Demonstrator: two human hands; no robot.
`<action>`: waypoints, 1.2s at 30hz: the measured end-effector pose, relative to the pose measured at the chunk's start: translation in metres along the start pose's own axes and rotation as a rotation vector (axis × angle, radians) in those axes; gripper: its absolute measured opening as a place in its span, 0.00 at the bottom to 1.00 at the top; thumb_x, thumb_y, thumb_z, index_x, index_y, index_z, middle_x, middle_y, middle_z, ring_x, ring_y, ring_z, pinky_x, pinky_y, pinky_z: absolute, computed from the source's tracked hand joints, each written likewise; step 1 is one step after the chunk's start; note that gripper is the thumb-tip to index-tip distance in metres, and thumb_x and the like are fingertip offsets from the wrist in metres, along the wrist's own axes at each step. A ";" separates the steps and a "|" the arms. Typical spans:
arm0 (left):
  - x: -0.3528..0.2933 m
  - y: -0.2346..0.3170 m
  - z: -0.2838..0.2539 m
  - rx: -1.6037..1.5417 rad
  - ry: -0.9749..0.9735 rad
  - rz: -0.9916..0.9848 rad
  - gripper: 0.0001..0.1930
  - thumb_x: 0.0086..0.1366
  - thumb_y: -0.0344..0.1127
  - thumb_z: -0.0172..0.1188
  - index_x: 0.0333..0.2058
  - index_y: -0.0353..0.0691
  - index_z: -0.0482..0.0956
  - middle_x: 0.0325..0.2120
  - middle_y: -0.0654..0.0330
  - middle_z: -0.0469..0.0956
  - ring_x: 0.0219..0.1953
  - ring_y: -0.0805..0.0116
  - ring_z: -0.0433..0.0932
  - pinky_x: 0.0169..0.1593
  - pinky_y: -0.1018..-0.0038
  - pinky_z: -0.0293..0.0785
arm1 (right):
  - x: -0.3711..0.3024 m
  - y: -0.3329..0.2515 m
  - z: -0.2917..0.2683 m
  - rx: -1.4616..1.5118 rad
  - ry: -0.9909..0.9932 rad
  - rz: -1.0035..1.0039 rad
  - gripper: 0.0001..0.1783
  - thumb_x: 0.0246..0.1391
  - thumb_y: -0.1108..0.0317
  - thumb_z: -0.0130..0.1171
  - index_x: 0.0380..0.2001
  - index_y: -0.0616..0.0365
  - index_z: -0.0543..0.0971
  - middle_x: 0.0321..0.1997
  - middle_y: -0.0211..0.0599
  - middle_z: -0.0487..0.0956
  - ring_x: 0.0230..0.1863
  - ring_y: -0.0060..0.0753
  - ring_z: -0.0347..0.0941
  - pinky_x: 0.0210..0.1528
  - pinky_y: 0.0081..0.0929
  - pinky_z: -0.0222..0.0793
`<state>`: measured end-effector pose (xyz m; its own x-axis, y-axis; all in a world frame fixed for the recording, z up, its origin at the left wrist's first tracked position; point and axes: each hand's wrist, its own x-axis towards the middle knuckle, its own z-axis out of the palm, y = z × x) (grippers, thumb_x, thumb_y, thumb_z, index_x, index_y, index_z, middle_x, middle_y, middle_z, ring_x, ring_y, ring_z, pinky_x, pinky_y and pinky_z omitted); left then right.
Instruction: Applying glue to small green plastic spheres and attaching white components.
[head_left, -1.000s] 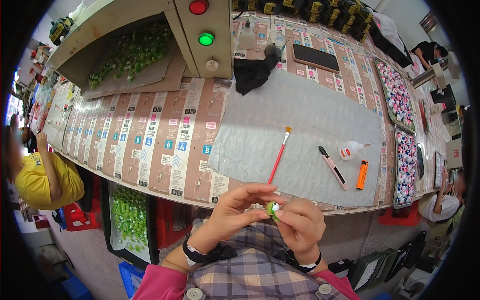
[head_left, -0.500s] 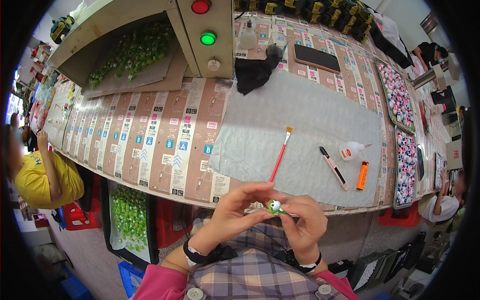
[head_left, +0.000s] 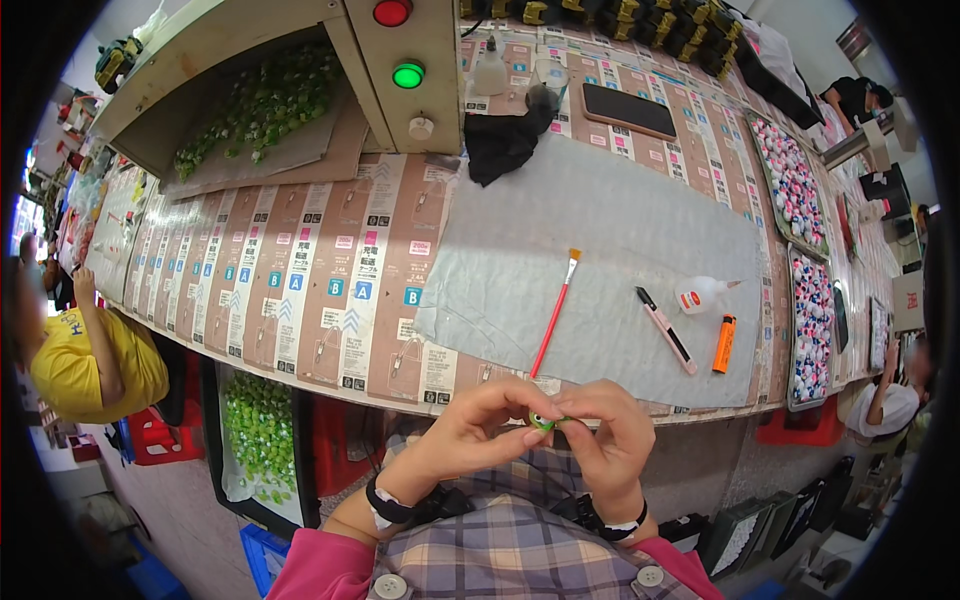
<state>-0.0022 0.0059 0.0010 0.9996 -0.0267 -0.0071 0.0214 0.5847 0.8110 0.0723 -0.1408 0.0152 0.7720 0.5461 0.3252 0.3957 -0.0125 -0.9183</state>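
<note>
Over the table's near edge, a small green and white figurine [head_left: 542, 422] with a dark-rimmed eye is pinched between my hands. My left hand [head_left: 475, 425] has its thumb and fingertips on the figurine's left side. From the other side, the thumb and forefinger of my right hand [head_left: 608, 435] close on it, and the fingertips hide much of it. Just beyond lies a paintbrush [head_left: 555, 315] with a red handle, bristles pointing away. To its right are a pink and black pen-like tool [head_left: 665, 330], a small white squeeze bottle [head_left: 702, 294] and an orange lighter [head_left: 724, 344].
A grey sheet [head_left: 480, 270] covers part of the table. Far left stands a metal machine [head_left: 410, 125] with green pieces inside. Below left is a tray [head_left: 222, 490] of green pieces. A phone [head_left: 628, 111] and black cloth [head_left: 500, 150] lie farther back. Trays [head_left: 791, 400] of colourful pieces line the right.
The figurine has turned and dipped slightly between my fingers, showing less of its white face. My left fingertips have come down closer around it. The tools on the sheet stay put.
</note>
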 end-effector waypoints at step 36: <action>0.010 -0.014 0.000 -0.254 -0.082 -0.013 0.07 0.60 0.26 0.46 0.36 0.42 0.59 0.25 0.64 0.59 0.24 0.76 0.59 0.29 0.77 0.63 | 0.003 0.022 -0.033 -0.122 0.365 0.060 0.06 0.45 0.77 0.55 0.30 0.63 0.73 0.29 0.36 0.73 0.32 0.29 0.69 0.37 0.21 0.64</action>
<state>0.0076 -0.0026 -0.0103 0.9947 -0.0953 0.0391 0.0486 0.7682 0.6383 0.0998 -0.1669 0.0038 0.9132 0.2073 0.3507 0.3835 -0.1470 -0.9118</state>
